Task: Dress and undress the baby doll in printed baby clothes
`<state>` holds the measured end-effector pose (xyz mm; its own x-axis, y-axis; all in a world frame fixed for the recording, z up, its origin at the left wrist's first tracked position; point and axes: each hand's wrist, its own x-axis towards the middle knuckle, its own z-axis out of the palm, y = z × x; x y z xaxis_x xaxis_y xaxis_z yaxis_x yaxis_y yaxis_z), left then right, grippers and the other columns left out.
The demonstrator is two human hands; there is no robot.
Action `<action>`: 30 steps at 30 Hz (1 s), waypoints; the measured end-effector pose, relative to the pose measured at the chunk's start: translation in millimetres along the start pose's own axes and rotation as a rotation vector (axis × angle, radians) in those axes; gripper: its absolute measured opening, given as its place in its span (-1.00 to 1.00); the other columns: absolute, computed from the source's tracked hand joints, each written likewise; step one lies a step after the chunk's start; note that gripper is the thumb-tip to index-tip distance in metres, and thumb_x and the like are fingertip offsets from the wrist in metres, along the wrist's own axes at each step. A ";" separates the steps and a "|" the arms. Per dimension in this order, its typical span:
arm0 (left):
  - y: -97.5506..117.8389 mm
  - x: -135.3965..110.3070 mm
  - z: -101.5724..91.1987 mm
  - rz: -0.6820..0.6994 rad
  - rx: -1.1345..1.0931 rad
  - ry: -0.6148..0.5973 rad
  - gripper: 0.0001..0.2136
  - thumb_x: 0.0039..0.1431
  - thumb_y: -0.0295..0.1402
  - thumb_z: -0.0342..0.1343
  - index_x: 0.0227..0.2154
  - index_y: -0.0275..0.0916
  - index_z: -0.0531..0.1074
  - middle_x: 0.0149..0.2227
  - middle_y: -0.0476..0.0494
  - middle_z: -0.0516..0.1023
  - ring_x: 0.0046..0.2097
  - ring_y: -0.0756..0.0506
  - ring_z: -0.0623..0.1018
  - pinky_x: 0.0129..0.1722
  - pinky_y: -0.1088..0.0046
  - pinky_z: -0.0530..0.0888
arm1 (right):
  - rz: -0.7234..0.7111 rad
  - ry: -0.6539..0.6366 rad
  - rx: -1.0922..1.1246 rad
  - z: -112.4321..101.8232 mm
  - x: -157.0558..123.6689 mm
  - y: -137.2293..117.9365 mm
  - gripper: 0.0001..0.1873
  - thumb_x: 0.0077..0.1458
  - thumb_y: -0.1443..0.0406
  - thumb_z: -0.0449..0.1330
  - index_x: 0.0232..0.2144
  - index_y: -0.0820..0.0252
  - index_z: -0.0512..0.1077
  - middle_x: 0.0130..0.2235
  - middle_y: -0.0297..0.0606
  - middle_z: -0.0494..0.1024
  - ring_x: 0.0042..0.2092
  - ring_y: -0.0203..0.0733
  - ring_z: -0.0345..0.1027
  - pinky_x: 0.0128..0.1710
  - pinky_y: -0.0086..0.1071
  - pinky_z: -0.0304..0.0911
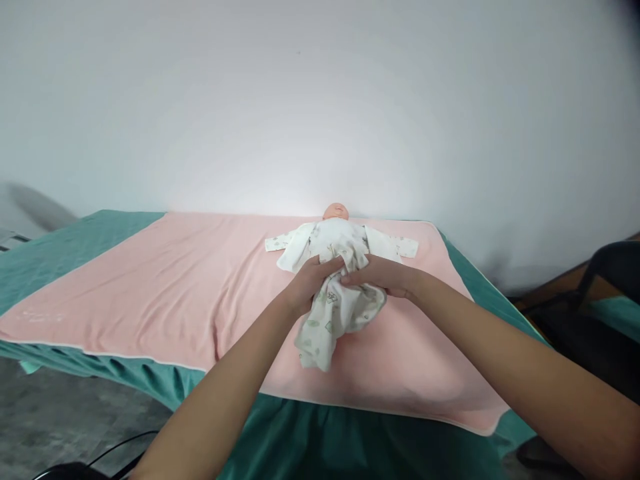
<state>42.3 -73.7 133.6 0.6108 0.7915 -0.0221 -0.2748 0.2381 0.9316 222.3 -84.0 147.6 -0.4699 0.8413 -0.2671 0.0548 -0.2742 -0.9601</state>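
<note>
A baby doll (336, 211) lies on its back with its head toward the wall. On it is a white long-sleeved baby shirt (299, 245), sleeves spread to both sides. Over the doll's lower body, my left hand (313, 283) and my right hand (377, 273) grip bunched baby pants (325, 323), white with a small green print. Both hands are closed on the upper part of the cloth, close together. The legs of the pants hang toward me in folds. Cloth and hands hide the doll's legs.
A pink blanket (175, 287) with pale edging lies under the doll, creased left of it. Beneath is a green sheet (55, 267) draped over the table's front edge. A white wall (300, 107) rises behind. On the right stands a black chair (590, 320).
</note>
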 end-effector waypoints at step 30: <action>-20.5 0.7 -13.5 -0.227 0.805 0.123 -0.87 -0.06 -0.31 0.19 -0.43 -0.24 0.51 -0.31 -0.20 0.58 -0.21 -0.27 0.52 -0.19 0.22 0.41 | 0.050 0.207 0.293 4.0 -15.2 88.8 -0.68 -0.06 0.23 0.31 -0.19 0.14 0.46 -0.18 -0.17 0.59 -0.14 -0.07 0.48 -0.08 -0.19 0.37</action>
<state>38.3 -70.4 109.6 0.4888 0.8398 -0.2362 0.4866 -0.0377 0.8728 230.8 -123.0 66.7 -0.2830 0.8917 -0.3532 -0.1956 -0.4142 -0.8889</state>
